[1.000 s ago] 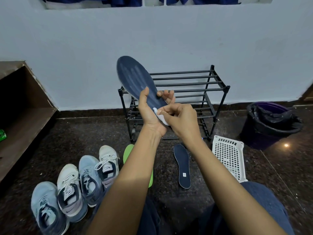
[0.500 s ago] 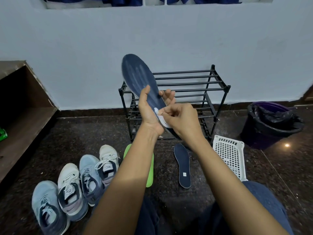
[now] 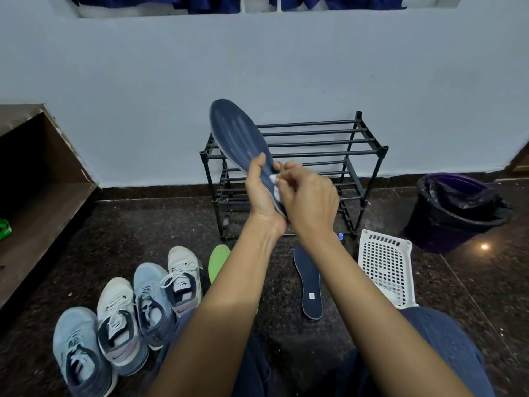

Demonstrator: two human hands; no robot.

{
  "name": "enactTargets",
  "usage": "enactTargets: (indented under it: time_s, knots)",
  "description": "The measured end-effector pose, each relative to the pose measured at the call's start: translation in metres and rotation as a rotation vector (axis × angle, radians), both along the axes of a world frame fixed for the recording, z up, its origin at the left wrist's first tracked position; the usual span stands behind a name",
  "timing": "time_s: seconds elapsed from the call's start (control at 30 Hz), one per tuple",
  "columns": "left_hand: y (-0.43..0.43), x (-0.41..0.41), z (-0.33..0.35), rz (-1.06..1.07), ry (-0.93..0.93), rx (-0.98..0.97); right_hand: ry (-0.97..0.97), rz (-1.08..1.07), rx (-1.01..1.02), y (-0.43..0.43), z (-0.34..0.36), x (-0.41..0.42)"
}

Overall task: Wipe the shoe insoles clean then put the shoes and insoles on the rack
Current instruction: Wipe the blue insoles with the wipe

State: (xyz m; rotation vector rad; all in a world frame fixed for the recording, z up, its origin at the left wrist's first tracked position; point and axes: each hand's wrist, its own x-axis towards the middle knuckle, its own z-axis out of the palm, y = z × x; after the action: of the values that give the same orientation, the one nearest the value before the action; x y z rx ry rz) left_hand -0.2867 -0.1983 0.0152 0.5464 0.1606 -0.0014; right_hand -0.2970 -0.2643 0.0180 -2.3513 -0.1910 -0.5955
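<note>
Head view, only camera.

- Left hand [image 3: 262,193], centre frame: fingers wrapped round the heel end of a dark blue insole [image 3: 240,133], thumb laid up its face. The insole tilts up and left, its toe edge overlapping the top left corner of the rack [image 3: 329,143] in the picture.
- Right hand [image 3: 310,202], just right of the left: fingertips pinch a small white wipe [image 3: 273,179] against the insole's lower face, beside the left thumb.
- The rack is black, with barred tiers, and stands against the pale wall [image 3: 372,67].
- Second dark insole [image 3: 309,282] lies flat on the floor below the right forearm, just left of a white lattice basket [image 3: 386,267].
- Green insole [image 3: 219,260] is partly hidden under the left forearm.
- Row of four shoes [image 3: 151,296], lower left, side by side and touching.
- Black-lined bin [image 3: 458,213], right edge, well apart from the rack.
- Wooden cabinet [image 3: 43,196] edge runs down the left of frame. I see a stretch of dark speckled floor [image 3: 143,224] between it and the rack's left posts, and another between basket and bin.
</note>
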Motion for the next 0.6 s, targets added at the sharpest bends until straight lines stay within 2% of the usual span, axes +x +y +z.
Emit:
enactTargets:
  time_s: [0.07,0.13,0.27,0.37,0.43,0.6]
  knots:
    - [-0.001,-0.001,-0.003,-0.028,-0.005,0.042,-0.037,-0.048,-0.042,0.0,0.003,0.002]
    - [0.003,0.0,-0.001,-0.048,-0.034,0.04,-0.033,-0.001,0.012,-0.003,0.004,0.003]
    - [0.019,0.004,0.006,-0.046,-0.08,-0.046,0.243,0.343,0.317,-0.012,0.003,0.0]
    - [0.022,0.006,0.007,-0.01,-0.085,-0.014,0.372,0.453,0.443,-0.018,0.001,-0.001]
    - [0.019,0.007,0.007,0.003,-0.074,-0.013,0.351,0.439,0.47,-0.018,0.001,0.0]
    - [0.009,0.005,0.007,-0.002,-0.01,-0.024,0.088,0.194,0.255,-0.005,-0.007,0.0]
